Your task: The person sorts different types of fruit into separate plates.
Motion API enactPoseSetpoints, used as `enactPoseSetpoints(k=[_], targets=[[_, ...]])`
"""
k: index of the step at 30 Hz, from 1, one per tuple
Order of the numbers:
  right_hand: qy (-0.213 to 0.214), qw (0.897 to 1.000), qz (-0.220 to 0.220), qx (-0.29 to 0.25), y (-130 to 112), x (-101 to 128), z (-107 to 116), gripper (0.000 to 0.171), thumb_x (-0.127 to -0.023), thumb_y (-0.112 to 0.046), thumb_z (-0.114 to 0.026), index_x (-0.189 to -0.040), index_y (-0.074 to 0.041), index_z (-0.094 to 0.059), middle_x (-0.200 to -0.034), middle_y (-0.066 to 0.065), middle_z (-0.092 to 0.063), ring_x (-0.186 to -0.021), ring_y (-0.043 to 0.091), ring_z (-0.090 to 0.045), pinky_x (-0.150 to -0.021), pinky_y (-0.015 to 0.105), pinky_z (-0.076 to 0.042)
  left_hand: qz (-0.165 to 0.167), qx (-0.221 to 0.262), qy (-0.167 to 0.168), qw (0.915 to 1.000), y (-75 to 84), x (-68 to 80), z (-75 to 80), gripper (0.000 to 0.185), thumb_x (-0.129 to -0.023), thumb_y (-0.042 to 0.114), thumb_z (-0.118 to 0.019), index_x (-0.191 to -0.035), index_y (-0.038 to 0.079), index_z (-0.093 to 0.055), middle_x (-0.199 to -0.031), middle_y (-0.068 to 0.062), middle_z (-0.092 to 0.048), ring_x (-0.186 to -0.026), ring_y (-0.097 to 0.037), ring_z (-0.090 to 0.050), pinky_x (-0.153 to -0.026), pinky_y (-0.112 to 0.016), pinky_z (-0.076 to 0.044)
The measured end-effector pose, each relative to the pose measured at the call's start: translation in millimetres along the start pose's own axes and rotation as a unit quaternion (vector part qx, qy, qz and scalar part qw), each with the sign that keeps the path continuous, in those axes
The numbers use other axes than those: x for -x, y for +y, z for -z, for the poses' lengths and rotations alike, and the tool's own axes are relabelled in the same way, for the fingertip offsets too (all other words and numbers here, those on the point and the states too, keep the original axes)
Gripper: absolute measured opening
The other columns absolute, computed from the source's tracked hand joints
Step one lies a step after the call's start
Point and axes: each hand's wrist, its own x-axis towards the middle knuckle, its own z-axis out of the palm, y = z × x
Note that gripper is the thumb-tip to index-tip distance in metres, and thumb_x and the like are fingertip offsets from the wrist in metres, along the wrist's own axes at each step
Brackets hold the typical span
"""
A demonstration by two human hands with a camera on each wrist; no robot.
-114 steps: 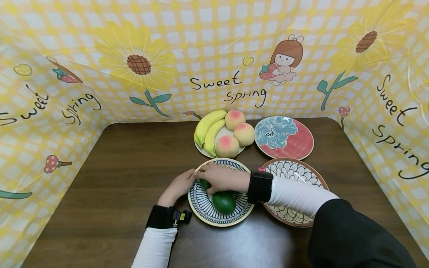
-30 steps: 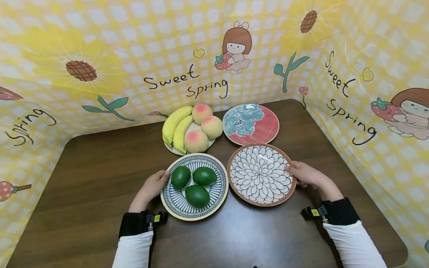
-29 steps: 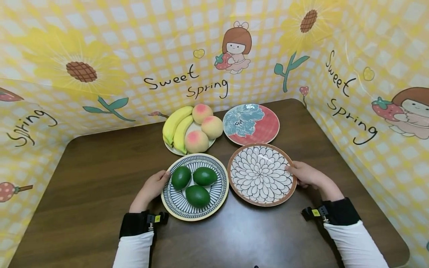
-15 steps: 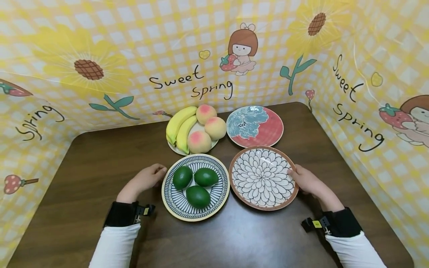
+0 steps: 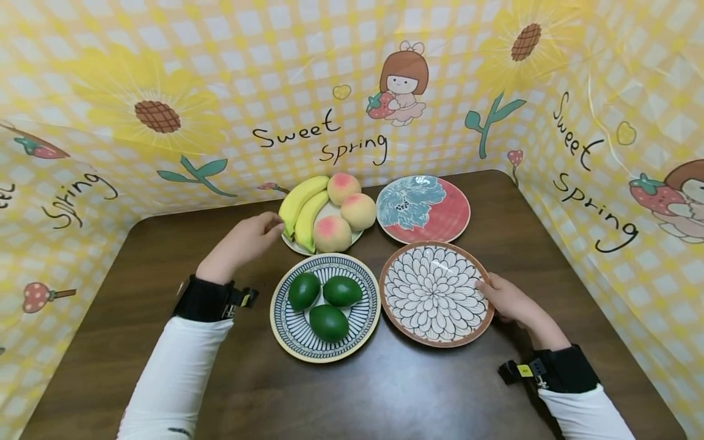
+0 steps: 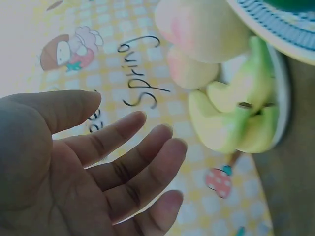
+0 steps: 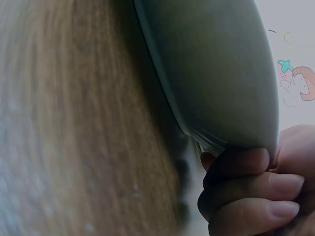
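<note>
My left hand (image 5: 244, 241) hovers at the left of the fruit plate (image 5: 359, 235), close to the bananas (image 5: 301, 201). In the left wrist view its fingers (image 6: 142, 169) are spread in a relaxed curve, with nothing between them and the thumb. Three peaches (image 5: 332, 233) share that plate with the bananas. My right hand (image 5: 511, 299) grips the right rim of the brown-rimmed petal plate (image 5: 437, 293). The right wrist view shows fingers curled under the plate's edge (image 7: 216, 73), the thumb hidden there. Three green avocado-like fruits (image 5: 329, 322) lie on the blue-and-white plate (image 5: 286, 330).
A red plate with a blue flower (image 5: 440, 214) lies at the back right, just behind the petal plate. Yellow checked cloth (image 5: 264, 73) walls the back and sides of the brown wooden table (image 5: 181, 256).
My left hand has left the blue-and-white plate's rim and moved up beside the bananas. The right hand keeps its grip on the petal plate. Earlier, the right hand was over the green fruits.
</note>
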Motion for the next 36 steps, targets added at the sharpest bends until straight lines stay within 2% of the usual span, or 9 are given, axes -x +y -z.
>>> enactPoseSetpoints(k=[2, 4, 10, 13, 17, 20, 25, 30, 36], targets=[[0.000, 1.000, 0.000, -0.003, 1.3, -0.2, 0.2, 0.044, -0.112, -0.023, -0.033, -0.133, 0.016, -0.036, -0.059, -0.006, -0.043, -0.044, 0.006, -0.034, -0.045, 0.023, -0.034, -0.009, -0.011, 0.004, 0.9999, 10.6, -7.1, 4.0, 0.046, -0.111, 0.031, -0.039, -0.142, 0.000, -0.051, -0.121, -0.022, -0.064, -0.109, -0.035, -0.061, -0.097, -0.053, -0.049], [0.001, 1.000, -0.001, -0.005, 2.1, -0.8, 0.2, 0.044, -0.112, -0.022, -0.033, -0.133, 0.016, -0.036, -0.059, -0.006, -0.043, -0.044, 0.006, -0.034, -0.045, 0.023, -0.034, -0.018, -0.022, 0.008, 0.9995, 20.0, -13.8, 7.2, 0.045, -0.111, 0.030, -0.040, -0.142, -0.001, -0.051, -0.119, -0.022, -0.063, -0.105, -0.034, -0.060, -0.095, -0.052, -0.048], [-0.001, 1.000, 0.000, -0.011, 3.6, -2.5, -2.1, 0.043, -0.112, -0.022, -0.035, -0.133, 0.015, -0.037, -0.060, -0.005, -0.041, -0.044, 0.005, -0.034, -0.044, 0.022, -0.033, -0.032, -0.041, -0.007, 0.9987, 37.8, -29.3, 8.1, 0.047, -0.110, 0.028, -0.042, -0.146, -0.003, -0.048, -0.133, -0.028, -0.059, -0.117, -0.040, -0.060, -0.098, -0.055, -0.049], [0.000, 1.000, 0.003, -0.013, 5.0, -2.7, -2.9, 0.042, -0.111, -0.021, -0.035, -0.132, 0.016, -0.038, -0.059, -0.005, -0.040, -0.043, 0.005, -0.033, -0.044, 0.022, -0.033, -0.038, -0.048, -0.016, 0.9980, 41.3, -35.9, 5.0, 0.051, -0.109, 0.031, -0.045, -0.149, -0.001, -0.045, -0.139, -0.030, -0.057, -0.124, -0.043, -0.058, -0.102, -0.057, -0.048], [-0.001, 1.000, 0.000, -0.012, 5.3, -3.5, -1.1, 0.043, -0.112, -0.021, -0.035, -0.134, 0.016, -0.037, -0.059, -0.005, -0.040, -0.044, 0.006, -0.032, -0.044, 0.022, -0.032, -0.056, -0.046, -0.024, 0.9970, 42.9, -45.4, 0.6, 0.063, -0.104, 0.038, -0.056, -0.154, 0.002, -0.040, -0.151, -0.029, -0.047, -0.138, -0.044, -0.049, -0.112, -0.059, -0.043], [-0.002, 1.000, 0.000, -0.009, 5.0, -4.3, 1.4, 0.043, -0.112, -0.021, -0.034, -0.135, 0.016, -0.036, -0.058, -0.005, -0.039, -0.044, 0.006, -0.032, -0.045, 0.022, -0.032, -0.078, -0.048, -0.029, 0.9954, 43.5, -54.0, -3.2, 0.071, -0.100, 0.041, -0.062, -0.155, 0.002, -0.039, -0.154, -0.027, -0.043, -0.141, -0.043, -0.047, -0.114, -0.059, -0.041], [0.002, 1.000, 0.002, -0.013, 5.2, -5.6, 2.8, 0.042, -0.111, -0.021, -0.034, -0.133, 0.015, -0.037, -0.059, -0.005, -0.040, -0.043, 0.006, -0.033, -0.044, 0.022, -0.032, -0.105, -0.050, -0.045, 0.9923, 44.5, -70.3, -12.7, 0.074, -0.098, 0.038, -0.066, -0.154, -0.002, -0.039, -0.154, -0.028, -0.044, -0.144, -0.042, -0.042, -0.117, -0.057, -0.038], [0.001, 1.000, 0.001, -0.018, 4.2, -5.0, 2.6, 0.042, -0.111, -0.022, -0.034, -0.131, 0.015, -0.038, -0.061, -0.004, -0.043, -0.044, 0.007, -0.035, -0.044, 0.022, -0.033, -0.092, -0.057, -0.077, 0.9911, 44.0, -86.5, -26.0, 0.079, -0.094, 0.037, -0.069, -0.154, -0.002, -0.038, -0.156, -0.028, -0.043, -0.145, -0.043, -0.041, -0.119, -0.056, -0.037], [0.001, 1.000, -0.006, -0.024, 5.2, -5.7, 2.8, 0.041, -0.111, -0.020, -0.035, -0.133, 0.014, -0.038, -0.061, -0.004, -0.043, -0.044, 0.007, -0.035, -0.044, 0.022, -0.033, -0.074, -0.073, -0.100, 0.9896, 45.2, -103.8, -39.9, 0.080, -0.088, 0.038, -0.072, -0.151, -0.002, -0.042, -0.148, -0.025, -0.053, -0.136, -0.039, -0.052, -0.115, -0.052, -0.043]])
